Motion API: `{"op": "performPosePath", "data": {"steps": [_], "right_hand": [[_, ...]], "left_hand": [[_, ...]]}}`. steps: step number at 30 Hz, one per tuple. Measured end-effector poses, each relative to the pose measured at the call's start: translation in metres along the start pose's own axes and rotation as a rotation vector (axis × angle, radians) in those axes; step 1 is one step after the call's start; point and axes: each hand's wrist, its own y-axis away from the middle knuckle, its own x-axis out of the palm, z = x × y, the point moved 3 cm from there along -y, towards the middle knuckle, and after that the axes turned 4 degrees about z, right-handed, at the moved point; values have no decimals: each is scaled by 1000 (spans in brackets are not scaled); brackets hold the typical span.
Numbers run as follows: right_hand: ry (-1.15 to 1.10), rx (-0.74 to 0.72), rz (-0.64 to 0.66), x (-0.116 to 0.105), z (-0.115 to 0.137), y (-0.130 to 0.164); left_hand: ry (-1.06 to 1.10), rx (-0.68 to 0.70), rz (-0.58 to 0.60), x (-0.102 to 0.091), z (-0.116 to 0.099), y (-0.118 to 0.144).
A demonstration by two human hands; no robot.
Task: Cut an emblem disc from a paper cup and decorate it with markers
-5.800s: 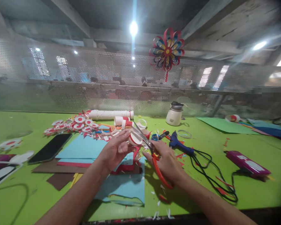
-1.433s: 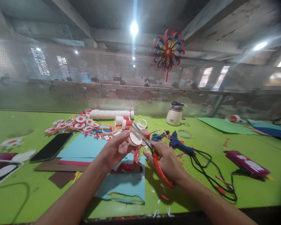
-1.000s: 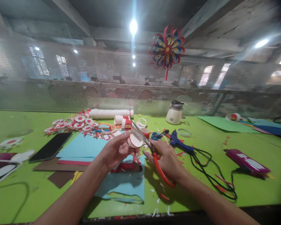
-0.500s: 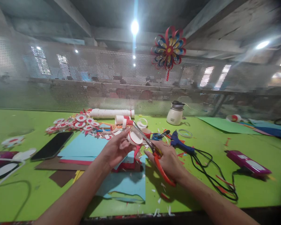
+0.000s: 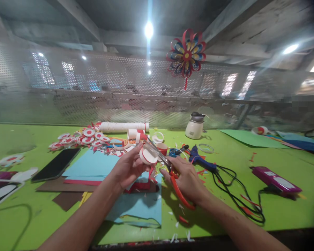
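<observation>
Between its thumb and fingers, my left hand (image 5: 129, 165) grips a short white paper cup (image 5: 148, 154) with a red rim, tilted so that the inside faces me. My right hand (image 5: 184, 174) is wrapped around the orange handles of a pair of scissors (image 5: 178, 191). The scissor blades lie against the cup's right edge; whether they bite into it I cannot make out. Below both hands are blue paper sheets (image 5: 143, 205) with red and brown sheets among them. White and red scraps lie around the cup.
A heap of red-and-white paper discs (image 5: 87, 134) and a stack of white cups (image 5: 122, 127) stand at the back. A phone (image 5: 56, 165) lies left. Rightward are a blue glue gun (image 5: 201, 158), its cord, a purple box (image 5: 276, 179) and a white flask (image 5: 194, 127).
The cup in my left hand has turned a little, showing more of its inside. The scissors stay at its edge. The whole view has shifted slightly.
</observation>
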Motion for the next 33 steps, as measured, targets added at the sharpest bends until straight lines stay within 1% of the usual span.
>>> {"op": "performPosePath", "data": {"steps": [6,13,22,28,30,33], "right_hand": [[-24,-3,15,0,0,-1],[-63,-35,2,-1,0,-1],[-42,-27,8,0,-2,-1],[-26,4,-10,1,-3,-1],[-19,12,-17,1,-4,-1],[-9,23,-27,2,-7,-2]], "left_hand": [[0,0,25,-1,-1,-1],[-46,-54,55,-3,4,0],[-37,-71,47,0,2,-1],[-7,-11,-79,2,-2,1],[-4,11,-71,3,-4,1],[-38,39,3,4,-5,3]]}}
